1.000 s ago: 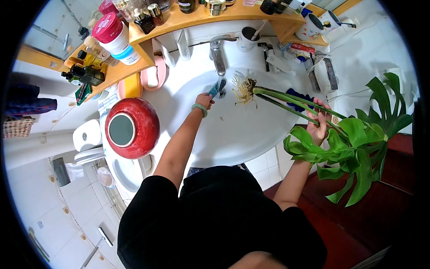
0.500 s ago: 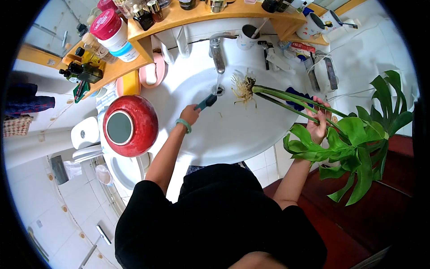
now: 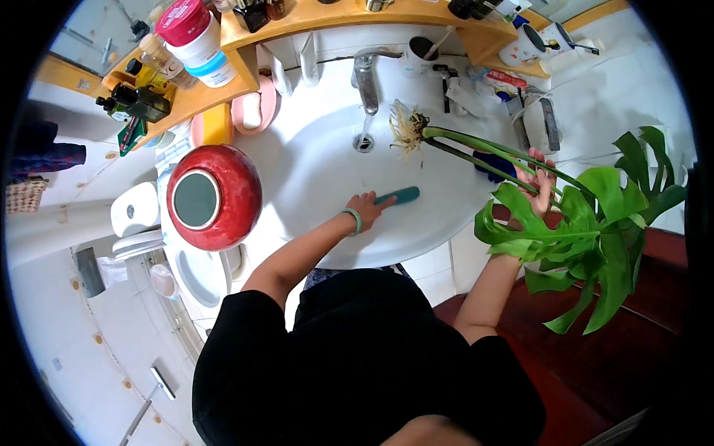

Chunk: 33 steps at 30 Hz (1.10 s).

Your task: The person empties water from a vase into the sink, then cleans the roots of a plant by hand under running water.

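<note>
While water was discharged in a thin stream from the faucet (image 3: pixel 366 85) at the rear of the sink (image 3: pixel 320 178), a leafy plant (image 3: pixel 573 236) was supported at the right of the sink by the right hand (image 3: pixel 537 178). The stems (image 3: pixel 440 134) were gripped in the curled fingers of that hand. The plant was held tilted well over, so that its roots (image 3: pixel 407 128) were suspended above the right rear portion of the sink and its leaves were extended beyond the right rim of the sink.

The left hand (image 3: pixel 364 211), fitted with a green bracelet (image 3: pixel 358 218) at the wrist, was positioned over the front half of the sink. Its fingers were spread and were not wrapped around anything. A blue-green implement (image 3: pixel 405 195) was located within the sink, just beyond the fingertips; whether its near end was touched could not be determined.

A red pot (image 3: pixel 242 195) was placed upside down to the left of the sink, with its base facing upward. A pink soap dish (image 3: pixel 266 111) was seated at the left rear of the sink, and a patterned cup (image 3: pixel 416 61) was stood behind the sink, beside the faucet.
</note>
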Tool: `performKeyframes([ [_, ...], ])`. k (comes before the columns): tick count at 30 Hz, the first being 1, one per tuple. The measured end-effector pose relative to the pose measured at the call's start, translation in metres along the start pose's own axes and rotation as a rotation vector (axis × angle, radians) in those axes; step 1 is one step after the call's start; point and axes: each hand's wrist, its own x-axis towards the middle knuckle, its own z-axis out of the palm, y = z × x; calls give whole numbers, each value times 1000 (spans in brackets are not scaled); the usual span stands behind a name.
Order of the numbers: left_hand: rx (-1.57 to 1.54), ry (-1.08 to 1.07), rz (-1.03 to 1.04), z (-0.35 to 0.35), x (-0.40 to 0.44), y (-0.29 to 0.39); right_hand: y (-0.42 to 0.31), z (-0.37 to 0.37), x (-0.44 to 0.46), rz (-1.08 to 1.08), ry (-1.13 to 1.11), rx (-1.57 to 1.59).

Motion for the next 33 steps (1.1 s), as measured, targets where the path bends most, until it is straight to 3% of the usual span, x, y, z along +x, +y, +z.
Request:
performKeyframes([
  [2,39,-16,-91,-2,9,-18,-1,-9,0,12,16,15],
  [6,21,168,-253,-6,-8,-30,1,7,-4,31,71,5],
  [8,19,215,-273,-23,-24,-28,9,26,-11,-16,237,-60],
  [10,-85,111,-326,-40,-41,-24,34,18,-13,-219,165,-462],
  [11,-80,110,-320,-40,-49,-26,40,16,-14,-197,125,-463],
  [13,-73,173,-472,-40,-65,-32,47,34,-17,-78,161,-235],
  [18,-24,157,-658,-55,-92,-43,81,66,-29,-120,171,-146],
  [21,-21,162,-659,-54,-96,-49,78,83,-30,191,454,262],
  [26,94,217,-643,-38,-82,-56,88,53,-38,137,284,203],
  [28,140,243,-644,-34,-77,-57,93,31,-33,116,65,123],
  [33,222,252,-650,-30,-66,-65,82,48,-34,169,120,152],
])
